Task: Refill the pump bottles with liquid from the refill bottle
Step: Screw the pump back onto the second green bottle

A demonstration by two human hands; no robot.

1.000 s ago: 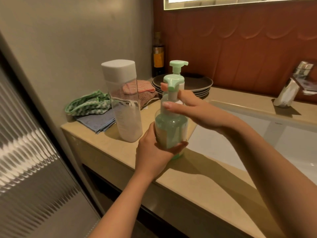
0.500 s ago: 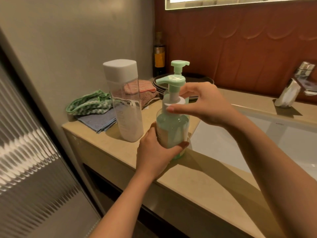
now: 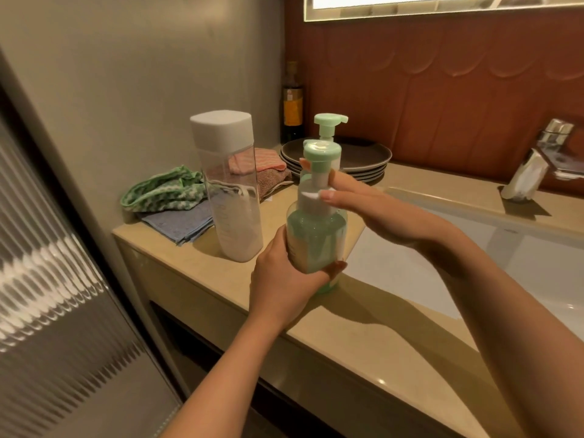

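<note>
In the head view, the pump bottle [image 3: 316,241] is kept upright at the worktop [image 3: 347,336] edge. Its body is gripped by the left hand [image 3: 284,279], and its white collar [image 3: 313,197] is pinched by the thumb and fingers of the right hand [image 3: 373,213]. Since a second ago the pump head [image 3: 320,153] has been turned from leftward towards the camera. A twist of the top is inferred, though loosening or tightening cannot be told. The refill bottle [image 3: 230,191] is seen capped, just to the left.

The second pump bottle [image 3: 328,121] is hidden behind the front pump bottle [image 3: 316,238], except for its green head. The right edge of the frame cuts the tap [image 3: 537,165]. The label on the dark bottle [image 3: 292,105] is too small to read.
</note>
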